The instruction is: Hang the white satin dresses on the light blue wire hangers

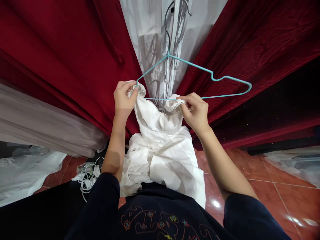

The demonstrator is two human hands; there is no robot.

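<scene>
A white dress (160,140) with pearl-like beads along its neckline hangs down in front of my body. My left hand (126,96) is closed on its left shoulder part, where the end of a light-blue hanger (190,63) enters the fabric. With thumb and fingers, my right hand (196,108) pinches the dress's right shoulder part near the hanger's bottom bar. The hanger's right end sticks out past my right hand, outside the dress. Its metal hook points up at the white rack post; whether it rests on anything I cannot tell.
Red curtains (75,50) hang on both sides of a white post (175,43). White cables (87,180) lie at the lower left, by a black surface. Pale sheer fabric (32,170) spreads at the left, over the reddish tiled floor (265,176).
</scene>
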